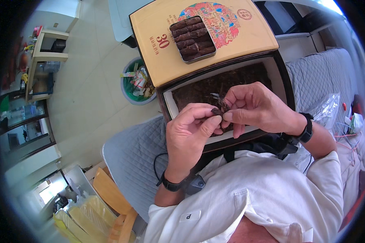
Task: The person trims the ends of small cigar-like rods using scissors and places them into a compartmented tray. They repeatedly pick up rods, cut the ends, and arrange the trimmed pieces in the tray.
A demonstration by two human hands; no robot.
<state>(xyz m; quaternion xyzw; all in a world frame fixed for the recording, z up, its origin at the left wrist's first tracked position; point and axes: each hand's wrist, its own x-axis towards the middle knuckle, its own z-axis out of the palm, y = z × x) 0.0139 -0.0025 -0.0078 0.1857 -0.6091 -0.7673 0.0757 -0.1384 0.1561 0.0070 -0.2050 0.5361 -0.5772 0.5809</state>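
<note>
Over an open box lined in white, my two hands meet fingertip to fingertip. My left hand pinches a small dark brown piece of tobacco leaf between thumb and fingers. Touching the same piece, my right hand has its thumb and forefinger closed at its right end. Dark shredded tobacco fills the box beneath. A small shiny metal object shows behind the fingers; its kind is unclear. On the box's yellow lid, a metal tin holds several dark brown cigars in rows.
The printed yellow lid lies beyond the box's opening. Left of it, on the tiled floor, stands a round bin with rubbish in a green bag. Grey quilted covers flank the box. A clear plastic bag lies at right.
</note>
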